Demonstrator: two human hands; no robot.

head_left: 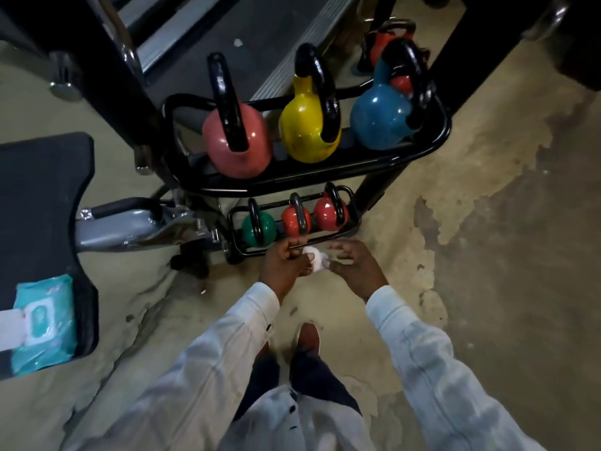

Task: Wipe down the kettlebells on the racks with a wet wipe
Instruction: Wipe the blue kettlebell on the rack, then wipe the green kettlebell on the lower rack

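Observation:
A black two-tier rack (439, 138) stands ahead of me. Its upper shelf carries a pink kettlebell (257, 148), a yellow kettlebell (302, 125) and a blue kettlebell (380, 118). On the lower shelf sit a green kettlebell (266, 227) and two red kettlebells (291, 218) (327, 213). In front of the lower shelf, my left hand (286, 263) grips a bunched white wet wipe (317, 260). My right hand (354, 263) pinches the wipe's right side with curled fingers.
A teal wet wipe pack (45, 320) lies on a black bench pad (42, 196) at the left. Grey machine frame parts (130, 222) sit left of the rack. Another red kettlebell (383, 40) stands behind the rack. Bare worn floor (487, 222) spreads to the right.

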